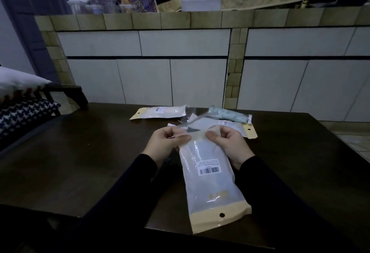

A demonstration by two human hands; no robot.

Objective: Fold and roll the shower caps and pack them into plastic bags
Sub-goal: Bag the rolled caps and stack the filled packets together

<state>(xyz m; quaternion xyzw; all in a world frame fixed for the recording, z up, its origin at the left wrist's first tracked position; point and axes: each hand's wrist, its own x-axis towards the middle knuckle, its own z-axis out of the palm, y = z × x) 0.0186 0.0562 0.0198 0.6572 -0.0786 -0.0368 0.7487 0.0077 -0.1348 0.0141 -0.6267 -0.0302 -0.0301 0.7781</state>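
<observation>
Bags lie on the dark table [80,152]: one long bag [212,184] is held above its near edge, the left hand [168,139] and right hand [230,142] pinching its far end; a green rolled cap [228,115] lies bagged behind.

A home kitchen: tiled counter [180,20] with jars [112,2], dark wooden table [80,152], cushioned chair [30,108].

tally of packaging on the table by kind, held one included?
Cream-header plastic bags: 3, namely the held bag, gripped by the left hand and right hand, the far-left bag and a bag partly hidden behind the hands
Rolled green shower cap in clear sleeve: 1
Total: 4
</observation>
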